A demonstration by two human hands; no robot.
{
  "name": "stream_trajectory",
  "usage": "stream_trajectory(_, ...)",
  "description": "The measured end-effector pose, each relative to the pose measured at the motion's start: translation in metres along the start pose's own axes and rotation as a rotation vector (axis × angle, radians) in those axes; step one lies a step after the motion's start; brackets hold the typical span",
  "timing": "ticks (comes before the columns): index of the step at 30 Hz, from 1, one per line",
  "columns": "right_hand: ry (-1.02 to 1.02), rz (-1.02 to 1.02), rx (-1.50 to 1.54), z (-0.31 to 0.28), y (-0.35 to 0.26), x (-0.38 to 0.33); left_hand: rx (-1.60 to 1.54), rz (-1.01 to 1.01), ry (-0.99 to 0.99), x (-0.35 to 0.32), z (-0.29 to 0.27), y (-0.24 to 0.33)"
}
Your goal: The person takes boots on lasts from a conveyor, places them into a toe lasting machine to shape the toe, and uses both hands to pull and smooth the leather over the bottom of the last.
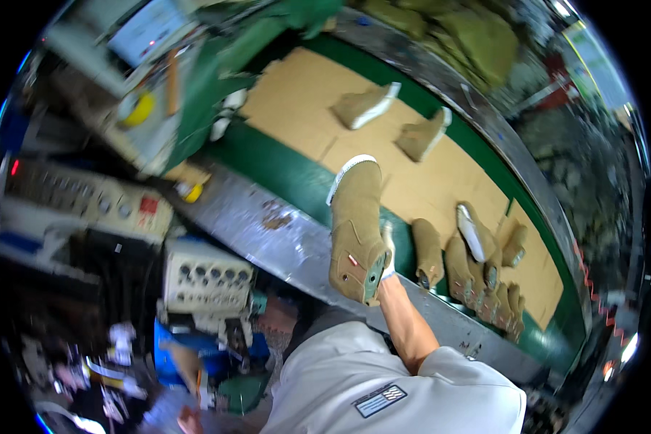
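Observation:
A tan ankle boot (357, 224) is held up in front of me, toe pointing away and its white sole edge showing around the toe. Near its opening are a small red tag and dark round holes; green lining shows inside. My right hand (388, 249), in a pale glove, grips the boot from its right side, with most of the fingers hidden behind it. My left hand is out of view. Right of the held boot, another tan boot (427, 249) stands near a cluster of several tan boots (459, 267), one lying with its white sole turned outward.
A green conveyor belt (267, 155) carries cardboard sheets (289, 94). Two tan boots, a left one (362, 108) and a right one (421, 137), lie farther along. A metal edge (246, 199) borders the belt. Left are a control box (206, 278) with knobs and a yellow tape roll (139, 108).

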State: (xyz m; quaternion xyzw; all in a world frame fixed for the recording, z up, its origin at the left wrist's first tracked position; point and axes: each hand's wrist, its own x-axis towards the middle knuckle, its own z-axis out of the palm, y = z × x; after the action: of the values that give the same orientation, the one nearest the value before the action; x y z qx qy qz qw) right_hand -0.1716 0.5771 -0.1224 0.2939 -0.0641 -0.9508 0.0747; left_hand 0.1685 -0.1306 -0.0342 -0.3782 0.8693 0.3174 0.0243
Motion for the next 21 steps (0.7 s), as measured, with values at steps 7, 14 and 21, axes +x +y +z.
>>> stream_trajectory(7,-0.109,0.388,-0.714,0.004,0.181,0.036,-0.601,-0.065,-0.021,0.014,0.073,0.236)
stream_trajectory(14,-0.320,0.759,-1.230,0.062,0.368,-0.031,-1.058,-0.049,-0.200,0.044,0.074,0.240)
stream_trajectory(21,-0.382,0.772,-1.317,0.039,0.470,-0.040,-1.282,-0.272,0.136,0.046,0.038,0.152)
